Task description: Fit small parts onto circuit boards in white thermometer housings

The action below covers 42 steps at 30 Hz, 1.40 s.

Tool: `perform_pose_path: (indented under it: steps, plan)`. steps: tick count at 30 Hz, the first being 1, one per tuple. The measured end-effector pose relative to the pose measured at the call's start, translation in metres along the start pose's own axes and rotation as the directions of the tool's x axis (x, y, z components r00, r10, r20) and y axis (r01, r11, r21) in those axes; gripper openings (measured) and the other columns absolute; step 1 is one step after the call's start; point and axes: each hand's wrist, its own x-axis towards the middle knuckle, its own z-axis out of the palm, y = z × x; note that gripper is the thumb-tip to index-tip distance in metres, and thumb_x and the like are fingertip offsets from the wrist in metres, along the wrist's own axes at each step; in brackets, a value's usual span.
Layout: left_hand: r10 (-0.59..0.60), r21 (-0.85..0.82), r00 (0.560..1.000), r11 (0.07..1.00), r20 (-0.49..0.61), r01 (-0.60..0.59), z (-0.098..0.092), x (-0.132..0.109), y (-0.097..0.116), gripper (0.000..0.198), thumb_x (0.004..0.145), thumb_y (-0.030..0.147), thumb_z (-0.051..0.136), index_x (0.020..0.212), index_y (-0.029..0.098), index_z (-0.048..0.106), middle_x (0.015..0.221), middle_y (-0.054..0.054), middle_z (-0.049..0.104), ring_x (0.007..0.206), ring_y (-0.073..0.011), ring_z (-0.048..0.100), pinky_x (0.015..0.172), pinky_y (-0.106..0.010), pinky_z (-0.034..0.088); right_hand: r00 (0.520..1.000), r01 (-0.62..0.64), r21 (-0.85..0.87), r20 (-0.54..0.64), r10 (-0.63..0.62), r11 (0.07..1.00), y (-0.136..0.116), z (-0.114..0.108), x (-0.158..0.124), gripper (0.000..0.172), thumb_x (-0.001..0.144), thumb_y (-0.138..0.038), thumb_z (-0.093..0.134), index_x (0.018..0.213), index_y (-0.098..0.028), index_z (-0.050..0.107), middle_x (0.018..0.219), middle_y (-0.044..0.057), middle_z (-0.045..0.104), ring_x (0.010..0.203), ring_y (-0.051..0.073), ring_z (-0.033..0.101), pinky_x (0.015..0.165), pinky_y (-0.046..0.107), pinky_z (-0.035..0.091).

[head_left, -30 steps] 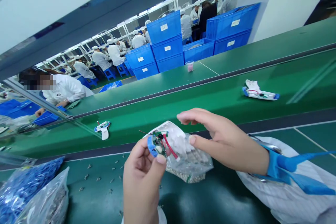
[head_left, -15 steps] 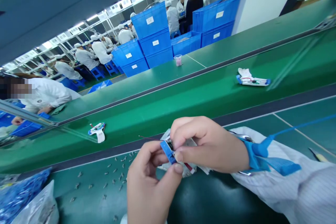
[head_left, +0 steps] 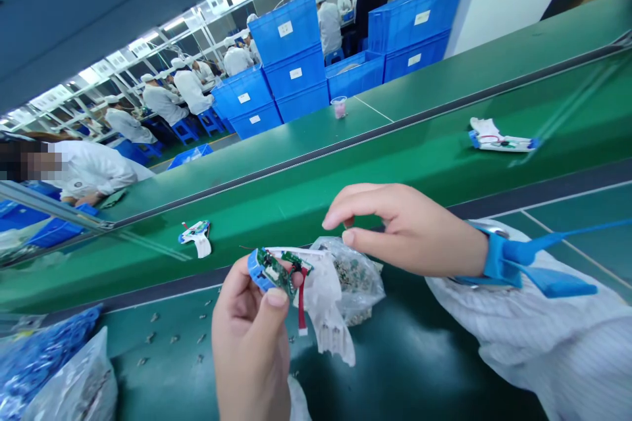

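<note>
My left hand (head_left: pixel 249 335) pinches a small green circuit board (head_left: pixel 272 273) between thumb and fingers. A blue plastic piece (head_left: pixel 257 270) sits at the board's left end, and a red wire (head_left: pixel 301 306) hangs from it. A white paper strip (head_left: pixel 328 312) trails down from the board. My right hand (head_left: pixel 399 230) hangs just above a clear plastic bag (head_left: pixel 358 279) of small boards, its thumb and index finger apart and holding nothing. A blue wrist strap (head_left: pixel 501 260) circles that wrist.
Small metal parts (head_left: pixel 170 339) lie scattered on the dark green mat, with plastic bags (head_left: pixel 74 385) at lower left. Similar assemblies (head_left: pixel 501 141) lie on the green conveyor belt (head_left: pixel 316 174). Beyond stand stacked blue crates (head_left: pixel 289 59), and a co-worker (head_left: pixel 93 168) sits at left.
My right hand has let go of the board and moved up and right. My left hand has shifted left with the board, and the bag now shows beside it.
</note>
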Motion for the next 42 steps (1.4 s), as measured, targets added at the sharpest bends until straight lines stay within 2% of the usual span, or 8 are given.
perform_pose_path:
  steps: [4, 9, 12, 16, 26, 33, 39, 42]
  plan:
    - [-0.034, -0.048, 0.998, 0.998, 0.062, 0.037, 0.003, 0.003, -0.001, 0.02, 0.071, 0.033, 0.079, 0.085, 0.019, 0.072, 0.075, -0.002, 0.07, 0.065, -0.0111, 0.064, 0.064, -0.018, 0.054, 0.944, 0.31, 0.087, 0.09, -0.318, 0.947, -0.009, 0.014, -0.007, 0.019, 0.081, -0.006, 0.049, 0.084, -0.014, 0.067, 0.082, 0.004, 0.067, 0.076, 0.011, 0.056, 0.072, 0.024, 0.043]
    - [-0.111, -0.066, 0.982, 0.99, 0.152, 0.122, 0.007, 0.003, -0.005, 0.024, 0.071, 0.038, 0.078, 0.084, 0.02, 0.071, 0.071, -0.002, 0.067, 0.063, -0.0123, 0.062, 0.062, -0.021, 0.052, 0.883, 0.452, -0.284, 0.276, -0.379, 0.846, -0.014, 0.029, -0.011, 0.026, 0.078, -0.008, 0.047, 0.082, -0.021, 0.069, 0.076, 0.004, 0.056, 0.067, 0.016, 0.042, 0.06, 0.031, 0.028]
    - [-0.135, -0.013, 0.982, 0.99, 0.133, 0.138, 0.007, 0.001, -0.007, 0.025, 0.073, 0.038, 0.076, 0.089, 0.02, 0.07, 0.079, -0.003, 0.067, 0.073, -0.0141, 0.061, 0.067, -0.022, 0.05, 0.883, 0.449, -0.435, 0.349, -0.314, 0.78, -0.014, 0.032, -0.014, 0.021, 0.08, -0.011, 0.049, 0.077, -0.022, 0.067, 0.071, 0.003, 0.05, 0.064, 0.017, 0.035, 0.058, 0.031, 0.018]
    - [-0.149, 0.052, 0.977, 0.988, 0.153, 0.143, 0.007, -0.001, -0.007, 0.022, 0.075, 0.036, 0.075, 0.092, 0.022, 0.069, 0.085, -0.002, 0.065, 0.076, -0.0129, 0.057, 0.069, -0.02, 0.048, 0.886, 0.425, -0.481, 0.396, -0.242, 0.767, -0.015, 0.035, -0.019, 0.018, 0.08, -0.013, 0.049, 0.077, -0.021, 0.065, 0.074, 0.005, 0.053, 0.067, 0.018, 0.038, 0.058, 0.032, 0.014]
    - [-0.242, 0.161, 0.956, 0.963, 0.169, 0.215, 0.013, -0.006, 0.0, 0.016, 0.076, 0.032, 0.074, 0.087, 0.023, 0.068, 0.076, 0.0, 0.062, 0.071, -0.0116, 0.053, 0.063, -0.018, 0.044, 0.798, 0.402, -0.35, 0.587, -0.136, 0.846, -0.017, 0.022, -0.016, 0.006, 0.076, -0.015, 0.056, 0.073, -0.018, 0.06, 0.071, 0.002, 0.061, 0.066, 0.017, 0.047, 0.06, 0.032, 0.016]
    - [-0.261, 0.182, 0.943, 0.957, 0.206, 0.225, 0.012, -0.006, 0.003, 0.012, 0.074, 0.027, 0.075, 0.082, 0.021, 0.069, 0.07, 0.001, 0.058, 0.062, -0.0089, 0.049, 0.057, -0.015, 0.043, 0.799, 0.424, -0.363, 0.581, -0.154, 0.83, -0.019, 0.013, -0.017, 0.009, 0.077, -0.014, 0.055, 0.074, -0.019, 0.061, 0.076, 0.003, 0.064, 0.068, 0.017, 0.048, 0.06, 0.033, 0.017]
    - [-0.274, 0.19, 0.924, 0.955, 0.265, 0.229, 0.012, -0.006, 0.003, 0.012, 0.076, 0.03, 0.075, 0.083, 0.021, 0.07, 0.069, 0.001, 0.06, 0.061, -0.0081, 0.053, 0.056, -0.014, 0.044, 0.732, 0.4, -0.286, 0.671, -0.117, 0.871, -0.017, 0.008, -0.011, 0.012, 0.078, -0.012, 0.056, 0.073, -0.021, 0.062, 0.076, 0.001, 0.066, 0.071, 0.018, 0.052, 0.063, 0.034, 0.021]
    - [-0.286, 0.177, 0.917, 0.954, 0.279, 0.243, 0.011, -0.007, 0.003, 0.016, 0.075, 0.033, 0.075, 0.084, 0.021, 0.069, 0.068, 0.002, 0.059, 0.06, -0.0082, 0.054, 0.057, -0.015, 0.044, 0.745, 0.378, -0.231, 0.651, -0.146, 0.897, -0.016, 0.005, -0.007, 0.014, 0.08, -0.012, 0.055, 0.079, -0.022, 0.065, 0.076, 0.001, 0.066, 0.071, 0.018, 0.052, 0.065, 0.033, 0.024]
